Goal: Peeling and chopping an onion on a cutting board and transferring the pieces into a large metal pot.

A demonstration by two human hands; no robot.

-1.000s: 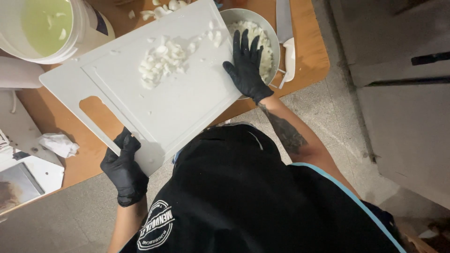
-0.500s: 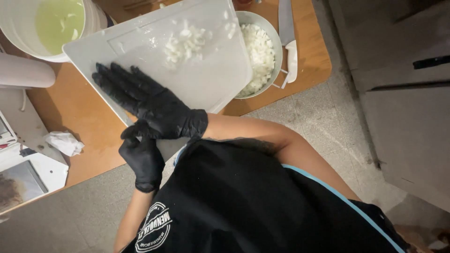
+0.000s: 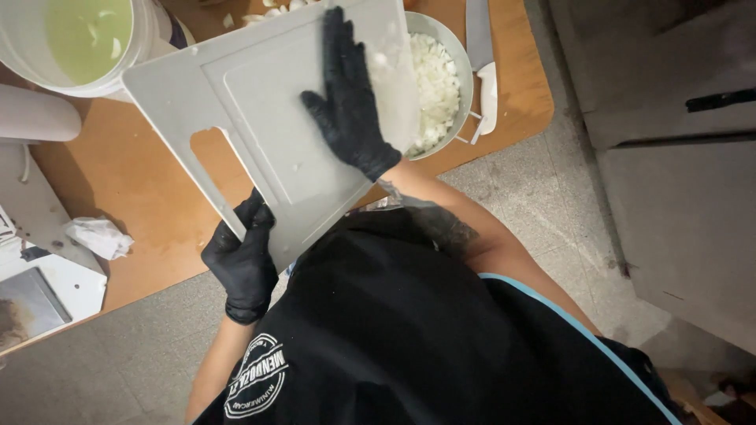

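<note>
Black-gloved left hand, white cutting board, white chopped onion, brown table.

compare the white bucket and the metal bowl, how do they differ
The white bucket holds pale green liquid; the metal bowl holds chopped white pieces. The bucket stands apart from the cutting board; the bowl lies partly under the board's edge. Both sit on the wooden table, open-topped.
</note>
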